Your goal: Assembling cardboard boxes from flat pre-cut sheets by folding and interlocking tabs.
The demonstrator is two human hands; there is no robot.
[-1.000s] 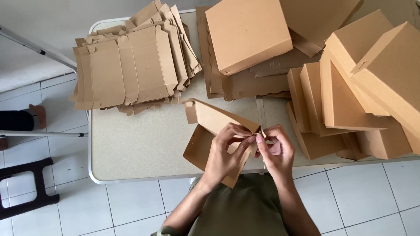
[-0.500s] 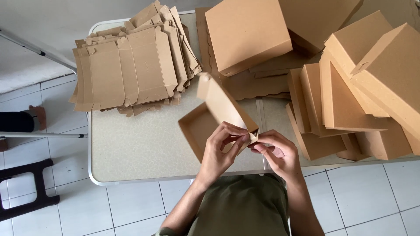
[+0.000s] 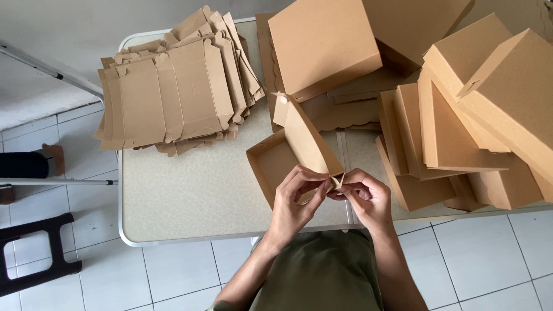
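A half-folded brown cardboard box [image 3: 288, 151] sits at the near edge of the table, its tray open upward and its lid standing up at a slant. My left hand [image 3: 298, 198] pinches the box's near right corner with thumb and fingers. My right hand [image 3: 363, 196] meets it at the same corner [image 3: 336, 179], fingertips on the small flap there. Both hands touch each other at that corner.
A fanned stack of flat, unfolded box blanks [image 3: 173, 92] lies at the table's far left. Folded boxes [image 3: 472, 115] are piled on the right and at the back [image 3: 325, 46]. The speckled table [image 3: 184, 196] has a metal rim. A black stool [image 3: 34, 253] stands on the tiled floor at left.
The box has turned from lying tilted in my hands to tray-down on the table with its lid raised. My hands shifted slightly down to its near right corner.
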